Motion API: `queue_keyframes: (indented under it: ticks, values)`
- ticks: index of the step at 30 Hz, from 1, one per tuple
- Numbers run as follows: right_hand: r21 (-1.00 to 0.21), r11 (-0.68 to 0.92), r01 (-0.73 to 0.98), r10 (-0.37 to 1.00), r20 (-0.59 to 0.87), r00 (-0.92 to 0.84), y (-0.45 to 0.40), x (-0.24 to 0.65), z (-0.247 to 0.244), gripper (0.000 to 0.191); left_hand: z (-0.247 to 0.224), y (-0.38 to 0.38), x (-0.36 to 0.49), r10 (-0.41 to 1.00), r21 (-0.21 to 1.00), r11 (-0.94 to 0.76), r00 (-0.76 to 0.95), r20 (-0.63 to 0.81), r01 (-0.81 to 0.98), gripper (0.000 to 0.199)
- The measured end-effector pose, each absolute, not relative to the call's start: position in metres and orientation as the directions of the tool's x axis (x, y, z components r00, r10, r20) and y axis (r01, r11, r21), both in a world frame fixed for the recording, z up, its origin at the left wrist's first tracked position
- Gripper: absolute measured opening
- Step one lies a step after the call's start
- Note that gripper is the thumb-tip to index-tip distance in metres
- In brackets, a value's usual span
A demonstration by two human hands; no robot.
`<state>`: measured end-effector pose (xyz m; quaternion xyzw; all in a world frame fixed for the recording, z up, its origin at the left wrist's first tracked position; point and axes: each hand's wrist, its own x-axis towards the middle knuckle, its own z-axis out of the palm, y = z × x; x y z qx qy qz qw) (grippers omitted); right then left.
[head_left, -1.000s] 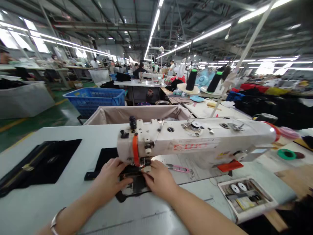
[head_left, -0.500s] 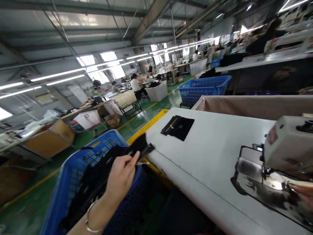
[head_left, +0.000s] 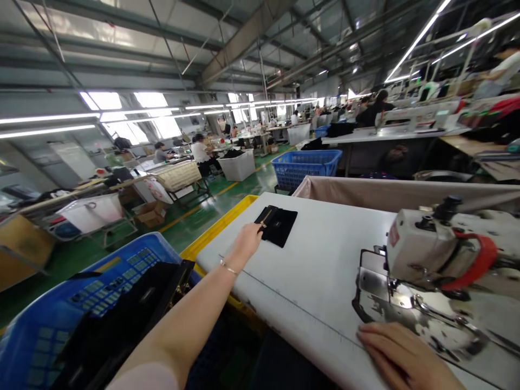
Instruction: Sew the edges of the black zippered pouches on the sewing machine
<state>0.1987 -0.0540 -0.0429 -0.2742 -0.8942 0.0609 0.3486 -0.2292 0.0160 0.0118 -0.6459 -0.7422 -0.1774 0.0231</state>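
Note:
My left hand (head_left: 247, 241), with a bracelet at the wrist, reaches across the white sewing table (head_left: 320, 260). Its fingers are closed at the left edge of a black fabric piece with a zipper (head_left: 280, 227), which lies flat there. My right hand (head_left: 402, 346) rests open at the table's front edge, fingers stretched out and holding nothing. Just beyond it stands a sewing machine (head_left: 422, 244) with a red part on its head and a shiny metal plate below. More black zippered pieces (head_left: 134, 314) are heaped in the blue basket (head_left: 36, 303) under my left arm.
A yellow bin edge (head_left: 221, 225) runs along the table's left side. Behind the table is a beige cloth-lined bin (head_left: 365, 189), with another blue basket (head_left: 304, 162) past it. Other people work at distant tables; cartons and carts stand on the green floor.
My left hand has left the pieces in the basket and reached the black piece on the table. My right hand has come from the machine to the table's front edge. The view has turned right.

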Motion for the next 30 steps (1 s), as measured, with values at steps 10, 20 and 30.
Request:
queue_keyframes:
  ticks: [10, 20, 30]
  values:
    - [-0.352, 0.779, 0.519, 0.618, 0.57, -0.542, -0.05, 0.193, -0.041, 0.017, 0.031, 0.059, -0.239, 0.94, 0.612, 0.256, -0.341, 0.025, 0.748, 0.03]
    - [-0.52, 0.676, 0.522, 0.724, 0.601, -0.338, -0.064, 0.161, 0.024, 0.033, 0.065, -0.084, -0.164, 1.0, 0.848, 0.023, -0.01, -0.02, 0.53, 0.034]
    - [-0.836, 0.427, 0.346, 0.891, 0.323, -0.319, -0.085, 0.15, 0.065, 0.01, 0.045, -0.126, -0.088, 0.984, 0.789, -0.159, 0.164, 0.075, 0.593, 0.093]
